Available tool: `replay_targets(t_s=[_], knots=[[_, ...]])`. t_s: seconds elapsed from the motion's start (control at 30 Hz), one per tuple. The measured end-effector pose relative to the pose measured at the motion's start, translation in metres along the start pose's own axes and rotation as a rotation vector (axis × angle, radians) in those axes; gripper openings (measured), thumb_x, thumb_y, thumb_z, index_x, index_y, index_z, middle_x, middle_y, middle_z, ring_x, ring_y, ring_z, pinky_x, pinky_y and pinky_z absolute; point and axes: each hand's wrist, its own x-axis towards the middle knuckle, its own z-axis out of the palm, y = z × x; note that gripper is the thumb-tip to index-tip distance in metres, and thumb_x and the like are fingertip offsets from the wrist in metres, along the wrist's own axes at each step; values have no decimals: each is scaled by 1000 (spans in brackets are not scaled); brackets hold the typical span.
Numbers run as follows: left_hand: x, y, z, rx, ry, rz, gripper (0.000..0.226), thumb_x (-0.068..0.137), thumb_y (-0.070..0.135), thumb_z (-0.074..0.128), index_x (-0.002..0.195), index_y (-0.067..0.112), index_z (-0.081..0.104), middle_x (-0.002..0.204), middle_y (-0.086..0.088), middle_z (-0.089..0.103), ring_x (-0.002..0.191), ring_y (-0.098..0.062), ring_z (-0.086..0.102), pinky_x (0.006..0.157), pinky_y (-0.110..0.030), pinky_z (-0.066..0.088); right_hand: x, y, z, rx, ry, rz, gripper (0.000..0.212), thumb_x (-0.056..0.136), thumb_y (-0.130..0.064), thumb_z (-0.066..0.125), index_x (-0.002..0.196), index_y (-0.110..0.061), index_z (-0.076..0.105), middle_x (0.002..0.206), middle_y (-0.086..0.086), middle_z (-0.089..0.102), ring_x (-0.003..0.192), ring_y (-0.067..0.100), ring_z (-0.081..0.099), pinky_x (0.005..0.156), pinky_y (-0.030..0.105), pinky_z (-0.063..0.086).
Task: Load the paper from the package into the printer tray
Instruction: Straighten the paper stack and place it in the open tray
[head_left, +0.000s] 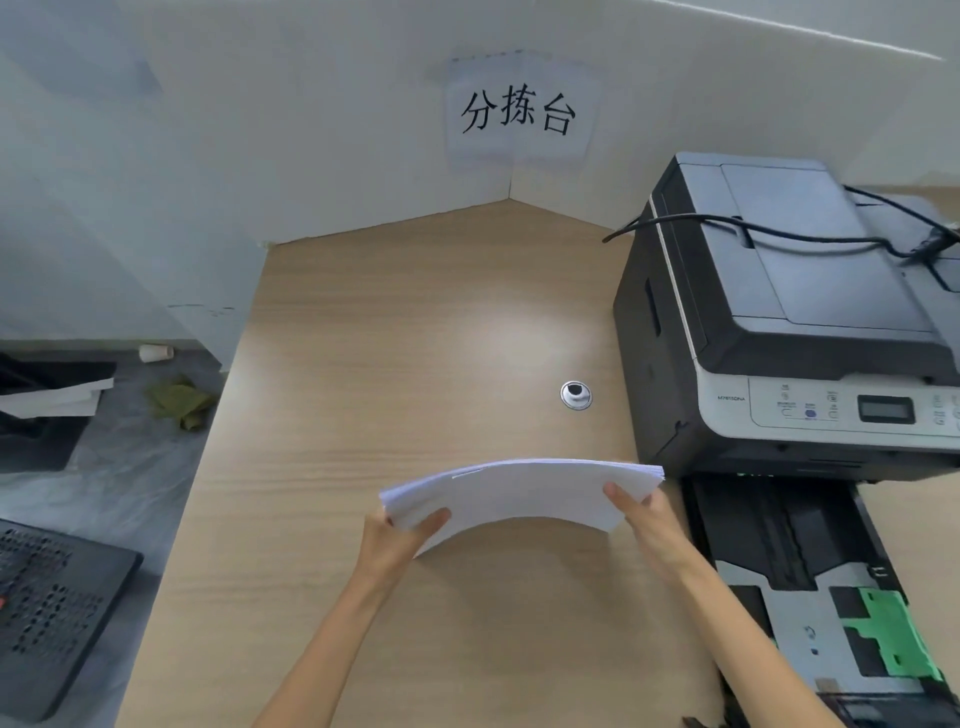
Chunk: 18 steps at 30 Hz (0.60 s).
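A stack of white paper (524, 493) is held above the wooden desk (405, 322), bowed upward in the middle. My left hand (400, 540) grips its left end, thumb on top. My right hand (649, 525) grips its right end. The grey and black printer (789, 322) stands at the right. Its paper tray (810, 587) is pulled out toward me, with no paper in it and green guides (888, 634) near its front. The paper's right edge hangs just left of the tray. No package is in view.
A black cable (769, 231) lies across the printer's lid. A round metal grommet (576, 395) sits in the desk. White partition walls carry a paper sign (519, 111). Left of the desk, on the floor, are a black perforated panel (52, 608), papers and a paper cup (155, 353).
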Motion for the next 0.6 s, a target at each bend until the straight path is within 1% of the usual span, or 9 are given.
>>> replay_targets(t_s=[0.07, 0.1, 0.17, 0.23, 0.3, 0.4, 0.5, 0.53, 0.6], knots=[[-1, 8, 0, -59, -3, 29, 29, 66, 14, 83, 87, 28, 68, 76, 26, 73, 75, 8, 66, 64, -8, 51, 1, -1, -1, 29, 37, -32, 84, 51, -65, 78, 111, -9, 60, 95, -5, 70, 91, 11, 65, 81, 25, 49], [-2, 10, 1, -88, 9, 39, 33, 59, 30, 87, 86, 27, 69, 76, 24, 74, 74, 6, 67, 64, -8, 51, 1, -3, 0, 43, 53, -39, 90, 48, -70, 76, 111, -8, 59, 96, -4, 71, 92, 11, 66, 81, 25, 50], [-4, 8, 2, -120, 39, 55, 64, 38, 65, 82, 84, 23, 69, 72, 17, 74, 72, 2, 67, 65, -11, 52, -1, -5, 5, 73, 60, -51, 90, 45, -77, 70, 107, -13, 60, 94, -7, 73, 91, 7, 67, 77, 20, 53], [-6, 5, 2, -151, 33, 74, 80, 34, 77, 74, 89, 21, 69, 77, 12, 75, 77, -2, 68, 68, -14, 54, -3, -6, 10, 94, 89, -52, 89, 46, -85, 61, 106, -19, 60, 95, -10, 73, 91, 4, 67, 76, 17, 53], [-8, 4, 1, -179, 18, 86, 83, 38, 81, 70, 93, 18, 69, 79, 10, 75, 78, -3, 68, 66, -16, 54, -5, -7, 13, 120, 113, -51, 93, 47, -89, 53, 108, -19, 60, 97, -11, 72, 92, 1, 67, 74, 15, 53], [-12, 5, 2, -181, 49, 83, 70, 42, 70, 76, 88, 18, 68, 73, 13, 75, 70, 1, 67, 61, -12, 51, -6, -11, 16, 148, 159, -65, 94, 46, -90, 52, 106, -18, 59, 97, -7, 69, 86, -3, 67, 74, 15, 51], [-15, 9, 6, -107, 38, 65, 21, 65, 20, 83, 80, 24, 69, 69, 20, 73, 66, 3, 66, 59, -9, 50, -8, -13, 17, 161, 189, -93, 86, 41, -91, 54, 95, -24, 58, 85, -14, 66, 77, -7, 64, 71, 12, 48], [-14, 7, 6, -68, 36, 58, 22, 70, 7, 79, 78, 25, 69, 68, 21, 73, 66, 3, 66, 59, -9, 50, -8, -13, 16, 152, 183, -110, 87, 42, -89, 56, 95, -20, 57, 81, -16, 66, 75, -7, 63, 68, 11, 48], [-12, 2, 3, 0, 26, 43, 25, 73, 1, 75, 75, 25, 70, 66, 23, 72, 65, 5, 66, 59, -10, 49, -9, -11, 14, 96, 150, -143, 90, 50, -79, 66, 105, -9, 55, 82, -21, 66, 78, -5, 62, 68, 8, 48]])
